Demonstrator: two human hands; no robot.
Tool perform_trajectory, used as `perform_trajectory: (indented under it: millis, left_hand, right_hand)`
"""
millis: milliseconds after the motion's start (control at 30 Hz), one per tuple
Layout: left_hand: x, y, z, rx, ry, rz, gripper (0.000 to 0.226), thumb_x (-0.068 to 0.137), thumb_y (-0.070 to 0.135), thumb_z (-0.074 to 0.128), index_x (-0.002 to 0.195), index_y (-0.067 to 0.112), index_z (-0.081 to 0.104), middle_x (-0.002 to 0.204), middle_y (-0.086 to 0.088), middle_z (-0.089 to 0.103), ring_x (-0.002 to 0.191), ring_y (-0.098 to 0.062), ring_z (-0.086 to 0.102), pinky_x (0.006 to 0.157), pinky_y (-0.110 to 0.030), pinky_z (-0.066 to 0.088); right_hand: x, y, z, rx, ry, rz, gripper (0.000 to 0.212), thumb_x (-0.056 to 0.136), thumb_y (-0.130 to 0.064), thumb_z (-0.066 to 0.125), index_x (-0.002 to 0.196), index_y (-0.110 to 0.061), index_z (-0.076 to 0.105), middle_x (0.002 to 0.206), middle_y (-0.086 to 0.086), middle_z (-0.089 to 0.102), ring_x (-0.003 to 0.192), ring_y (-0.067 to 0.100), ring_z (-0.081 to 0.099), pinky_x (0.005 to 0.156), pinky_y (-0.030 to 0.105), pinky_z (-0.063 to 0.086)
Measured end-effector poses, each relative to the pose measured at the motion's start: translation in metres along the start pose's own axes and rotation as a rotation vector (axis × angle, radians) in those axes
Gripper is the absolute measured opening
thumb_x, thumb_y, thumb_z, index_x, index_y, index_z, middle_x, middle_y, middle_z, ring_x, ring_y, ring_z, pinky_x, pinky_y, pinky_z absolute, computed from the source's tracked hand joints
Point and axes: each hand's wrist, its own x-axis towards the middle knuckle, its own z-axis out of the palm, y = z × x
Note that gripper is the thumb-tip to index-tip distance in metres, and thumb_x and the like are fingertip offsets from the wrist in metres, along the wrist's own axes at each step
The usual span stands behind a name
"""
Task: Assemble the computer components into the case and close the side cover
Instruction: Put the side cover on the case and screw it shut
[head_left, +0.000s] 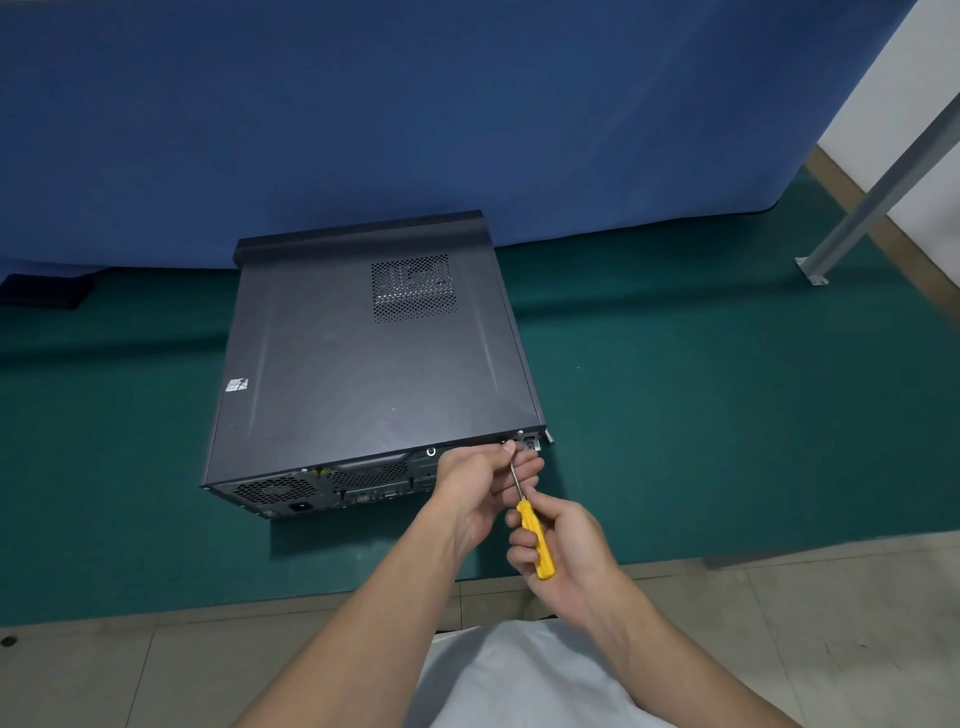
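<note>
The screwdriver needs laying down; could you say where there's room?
Bare mat lies right of the case, toward the metal post, and left of it. Crowded: its near right corner, where left hand and right hand hold the screwdriver.

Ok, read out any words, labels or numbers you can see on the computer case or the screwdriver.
Nothing here can be read.
Small pale sticker on the side cover: too small and blurred to read.
Rear panel: any markings by the ports are too small to read.
Yellow screwdriver: no print visible on its handle.
</note>
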Motion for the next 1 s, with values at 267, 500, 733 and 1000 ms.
perform_trajectory:
  millis: [267, 500, 733, 1000]
  left_hand:
    - [0.003, -0.005, 0.004, -0.028, 0.087, 0.033, 0.007, 0.085, -0.003, 0.069, 0.085, -0.006, 0.063, 0.074, -0.018, 0.072, 0.068, -0.024, 0.073, 0.062, -0.031, 0.061]
    - [0.001, 0.002, 0.001, -0.03, 0.051, 0.003, 0.004, 0.088, -0.008, 0.062, 0.091, -0.01, 0.061, 0.074, -0.021, 0.072, 0.069, -0.028, 0.073, 0.061, -0.032, 0.061]
    - [-0.003, 0.001, 0.0, -0.064, -0.03, -0.004, 0.008, 0.093, -0.005, 0.056, 0.096, -0.011, 0.061, 0.085, -0.024, 0.072, 0.079, -0.03, 0.073, 0.07, -0.034, 0.061]
    - [-0.002, 0.0, 0.0, -0.021, 0.051, 0.049, 0.004, 0.089, -0.007, 0.061, 0.091, -0.011, 0.062, 0.075, -0.02, 0.072, 0.068, -0.024, 0.073, 0.06, -0.029, 0.06]
  right_hand:
    - [-0.004, 0.007, -0.003, -0.372, 0.168, -0.185, 0.017, 0.094, -0.016, 0.059, 0.086, -0.001, 0.062, 0.065, 0.007, 0.058, 0.044, 0.01, 0.042, 0.037, 0.02, 0.028]
    - [-0.007, 0.007, -0.003, -0.234, 0.122, -0.109, 0.023, 0.089, -0.024, 0.067, 0.086, -0.002, 0.062, 0.062, 0.007, 0.056, 0.045, 0.012, 0.046, 0.038, 0.022, 0.034]
    - [-0.009, 0.003, -0.001, -0.081, 0.066, -0.008, 0.028, 0.098, -0.022, 0.052, 0.085, 0.001, 0.06, 0.06, 0.005, 0.051, 0.041, 0.008, 0.035, 0.036, 0.019, 0.025]
    - [-0.007, 0.012, -0.003, -0.466, 0.202, -0.277, 0.021, 0.094, -0.02, 0.06, 0.082, -0.002, 0.063, 0.065, 0.006, 0.058, 0.048, 0.011, 0.045, 0.043, 0.022, 0.036]
